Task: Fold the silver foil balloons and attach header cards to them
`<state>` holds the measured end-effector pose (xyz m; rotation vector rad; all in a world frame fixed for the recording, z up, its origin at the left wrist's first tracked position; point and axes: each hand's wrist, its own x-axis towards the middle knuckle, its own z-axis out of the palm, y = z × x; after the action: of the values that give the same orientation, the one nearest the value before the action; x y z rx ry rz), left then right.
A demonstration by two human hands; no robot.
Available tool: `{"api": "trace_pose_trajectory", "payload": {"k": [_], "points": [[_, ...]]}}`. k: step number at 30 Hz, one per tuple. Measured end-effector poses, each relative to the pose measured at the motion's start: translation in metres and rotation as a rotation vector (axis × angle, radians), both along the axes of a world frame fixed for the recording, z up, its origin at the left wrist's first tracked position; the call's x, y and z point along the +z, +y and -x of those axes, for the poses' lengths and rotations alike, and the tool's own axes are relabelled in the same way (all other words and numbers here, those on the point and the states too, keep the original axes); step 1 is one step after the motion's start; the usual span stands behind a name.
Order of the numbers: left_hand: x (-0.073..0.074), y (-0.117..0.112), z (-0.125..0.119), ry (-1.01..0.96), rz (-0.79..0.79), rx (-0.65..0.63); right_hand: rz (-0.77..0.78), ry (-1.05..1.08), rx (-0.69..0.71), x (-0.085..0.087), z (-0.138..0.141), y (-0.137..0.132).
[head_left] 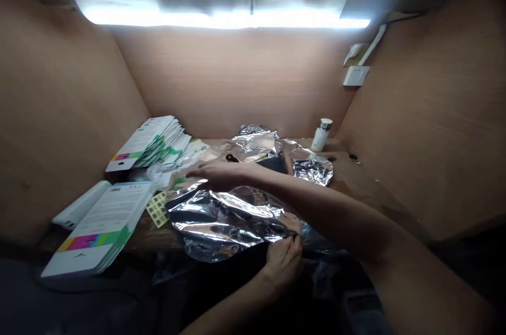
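Crumpled silver foil (225, 219) lies across the front of the work surface, bulging over its near edge. My left hand (283, 261) is closed on the foil's lower right corner, the fingers pinching it. My right arm reaches across from the right, above the foil. At its end my right hand (215, 170) is stretched leftward over the foil's far left side, fingers extended; its palm side is hidden. A small green patch (178, 182) shows just below those fingertips. Behind the right forearm lie more crumpled foil (256, 142) and a dark flat piece (272, 164).
Printed white cards with colour bands form a front stack (114, 213) and a back stack (148, 140) on the left. Nearby are a yellow sticker sheet (158, 209) and clear plastic (158, 172). A white bottle (321, 137) stands back right. Wooden walls (237, 71) enclose three sides.
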<state>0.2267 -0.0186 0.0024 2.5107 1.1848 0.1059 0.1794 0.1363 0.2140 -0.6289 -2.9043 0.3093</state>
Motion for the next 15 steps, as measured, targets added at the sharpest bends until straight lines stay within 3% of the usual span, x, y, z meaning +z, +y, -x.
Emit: {"api": "trace_pose_trajectory", "payload": {"k": [3,5,8,11,13,15], "points": [[0.0,0.003,0.007,-0.04,-0.003,0.02,0.06,0.173,-0.161,0.002,-0.05,-0.012],[0.001,0.0,0.01,-0.066,-0.014,0.029,0.049,0.125,-0.325,-0.012,-0.095,-0.023],[0.013,-0.016,0.016,-0.087,-0.101,-0.044,0.049,-0.119,-0.777,-0.067,-0.145,-0.036],[0.035,-0.03,0.029,-0.136,-0.106,-0.153,0.06,-0.229,-0.992,-0.135,-0.161,-0.042],[0.045,-0.024,0.044,-0.201,-0.136,-0.097,0.048,-0.212,-1.079,-0.167,-0.16,-0.043],[0.045,-0.003,0.063,-0.198,-0.231,0.068,-0.033,-0.12,-1.224,-0.181,-0.161,-0.043]]}}
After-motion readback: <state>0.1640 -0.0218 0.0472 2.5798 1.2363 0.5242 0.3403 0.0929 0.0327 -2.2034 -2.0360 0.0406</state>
